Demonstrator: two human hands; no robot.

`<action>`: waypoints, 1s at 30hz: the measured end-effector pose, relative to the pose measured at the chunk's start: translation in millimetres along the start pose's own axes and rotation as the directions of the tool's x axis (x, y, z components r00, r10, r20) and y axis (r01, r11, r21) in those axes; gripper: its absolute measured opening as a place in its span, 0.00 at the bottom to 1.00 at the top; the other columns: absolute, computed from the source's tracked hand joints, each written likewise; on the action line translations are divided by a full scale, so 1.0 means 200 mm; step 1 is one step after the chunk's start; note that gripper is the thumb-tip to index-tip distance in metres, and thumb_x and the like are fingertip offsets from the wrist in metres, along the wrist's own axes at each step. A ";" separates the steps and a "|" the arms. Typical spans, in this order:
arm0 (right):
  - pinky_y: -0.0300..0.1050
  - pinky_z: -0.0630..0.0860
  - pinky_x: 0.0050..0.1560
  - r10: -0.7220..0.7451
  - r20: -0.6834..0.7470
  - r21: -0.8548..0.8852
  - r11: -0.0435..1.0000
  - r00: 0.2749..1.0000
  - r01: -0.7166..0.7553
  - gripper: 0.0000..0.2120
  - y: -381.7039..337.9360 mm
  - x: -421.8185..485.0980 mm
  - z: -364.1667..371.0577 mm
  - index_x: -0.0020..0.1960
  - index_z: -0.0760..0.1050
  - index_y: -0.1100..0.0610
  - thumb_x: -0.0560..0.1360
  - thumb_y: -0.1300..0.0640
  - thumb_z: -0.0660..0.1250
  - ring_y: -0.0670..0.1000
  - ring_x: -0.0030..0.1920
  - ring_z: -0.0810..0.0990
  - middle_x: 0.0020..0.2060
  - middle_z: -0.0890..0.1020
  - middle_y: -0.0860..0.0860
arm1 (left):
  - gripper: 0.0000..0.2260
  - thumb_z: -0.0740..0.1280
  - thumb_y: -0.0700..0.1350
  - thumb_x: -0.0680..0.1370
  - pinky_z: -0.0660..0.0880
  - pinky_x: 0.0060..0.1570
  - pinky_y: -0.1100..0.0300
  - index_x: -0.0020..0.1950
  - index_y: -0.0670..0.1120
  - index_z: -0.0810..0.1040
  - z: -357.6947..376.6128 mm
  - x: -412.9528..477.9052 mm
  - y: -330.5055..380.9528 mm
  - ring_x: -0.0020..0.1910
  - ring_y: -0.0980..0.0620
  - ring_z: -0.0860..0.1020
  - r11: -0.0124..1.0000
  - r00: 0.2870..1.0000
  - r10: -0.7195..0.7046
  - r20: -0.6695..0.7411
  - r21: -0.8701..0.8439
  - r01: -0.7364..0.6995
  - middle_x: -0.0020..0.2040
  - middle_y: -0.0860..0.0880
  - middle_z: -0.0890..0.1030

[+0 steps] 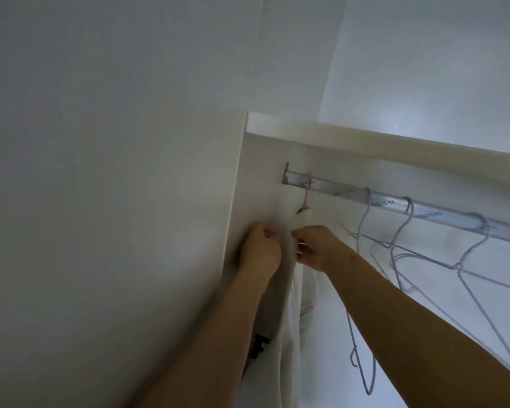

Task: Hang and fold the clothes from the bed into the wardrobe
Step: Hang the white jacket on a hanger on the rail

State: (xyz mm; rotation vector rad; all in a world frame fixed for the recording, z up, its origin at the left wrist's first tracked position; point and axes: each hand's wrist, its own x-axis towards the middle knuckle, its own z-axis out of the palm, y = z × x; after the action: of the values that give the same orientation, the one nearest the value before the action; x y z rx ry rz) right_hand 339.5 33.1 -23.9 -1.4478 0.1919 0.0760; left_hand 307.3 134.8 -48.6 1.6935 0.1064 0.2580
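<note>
The garment (289, 304) and wardrobe wall (130, 172) are white — the rail (345, 189) silver, the wire hangers (457, 265) pale grey.

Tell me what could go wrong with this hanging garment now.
Tugging by the left hand and right hand may pull the white cloth garment off its thin brown hook on the silver metal rail. The right forearm could snag the empty grey wire hangers nearby.

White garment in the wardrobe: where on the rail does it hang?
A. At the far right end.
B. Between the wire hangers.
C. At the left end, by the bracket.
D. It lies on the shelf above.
C: the white garment hangs at the left end of the rail, beside the bracket, with the empty wire hangers all to its right.
</note>
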 end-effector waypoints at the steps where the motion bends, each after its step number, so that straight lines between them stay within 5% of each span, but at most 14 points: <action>1: 0.45 0.72 0.35 0.005 0.015 -0.008 1.000 1.000 -0.004 0.08 0.03 0.02 0.01 0.41 0.72 0.64 0.75 0.73 0.58 0.53 0.36 0.75 0.37 0.75 0.59 | 0.10 0.57 0.41 0.80 0.68 0.48 0.60 0.59 0.46 0.73 0.00 0.00 0.00 0.50 0.48 0.73 1.000 1.000 0.001 -0.007 -0.003 -0.001 0.54 0.47 0.75; 9: 0.46 0.76 0.42 0.034 0.103 0.125 0.991 0.994 -0.047 0.07 0.08 0.03 -0.04 0.48 0.74 0.62 0.76 0.68 0.58 0.55 0.41 0.78 0.41 0.78 0.57 | 0.12 0.57 0.38 0.79 0.66 0.47 0.62 0.60 0.44 0.74 0.01 -0.02 -0.06 0.47 0.50 0.72 1.000 0.999 -0.021 -0.025 0.023 0.022 0.55 0.45 0.77; 17: 0.45 0.75 0.39 0.046 0.094 0.201 0.978 0.995 -0.064 0.12 0.15 -0.12 -0.15 0.57 0.72 0.58 0.78 0.68 0.55 0.54 0.42 0.78 0.45 0.77 0.56 | 0.13 0.57 0.33 0.76 0.73 0.58 0.53 0.53 0.46 0.76 0.03 -0.12 -0.09 0.55 0.43 0.76 0.995 0.992 -0.041 -0.121 0.087 0.052 0.55 0.42 0.79; 23: 0.44 0.76 0.39 0.001 0.101 0.224 0.974 0.995 -0.023 0.13 0.17 -0.28 -0.26 0.59 0.72 0.56 0.78 0.66 0.56 0.53 0.44 0.79 0.47 0.78 0.55 | 0.09 0.59 0.42 0.79 0.65 0.36 0.72 0.57 0.46 0.76 0.06 -0.22 0.00 0.42 0.57 0.72 0.979 0.987 0.128 -0.098 0.172 -0.110 0.47 0.53 0.76; 26: 0.43 0.76 0.40 -0.044 0.043 0.231 0.972 0.998 0.033 0.11 0.15 -0.37 -0.32 0.58 0.72 0.56 0.78 0.66 0.57 0.53 0.43 0.79 0.46 0.78 0.54 | 0.09 0.58 0.40 0.79 0.66 0.33 0.74 0.51 0.50 0.75 0.09 -0.30 0.05 0.41 0.58 0.73 0.977 0.982 0.170 -0.087 0.146 -0.156 0.43 0.57 0.75; 30: 0.42 0.76 0.39 -0.104 -0.075 0.214 0.970 0.992 0.118 0.10 0.20 -0.55 -0.38 0.57 0.71 0.56 0.77 0.64 0.59 0.52 0.41 0.78 0.44 0.78 0.54 | 0.08 0.59 0.39 0.79 0.73 0.53 0.59 0.50 0.49 0.76 0.13 -0.44 0.05 0.51 0.51 0.76 0.988 0.988 0.149 0.028 0.042 -0.150 0.49 0.51 0.78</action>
State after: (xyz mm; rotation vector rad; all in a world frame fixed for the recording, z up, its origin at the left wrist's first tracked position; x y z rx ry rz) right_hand 217.6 -31.0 -51.3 -1.2396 0.1651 -0.0806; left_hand 227.4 88.8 -51.3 1.7508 -0.0340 0.3489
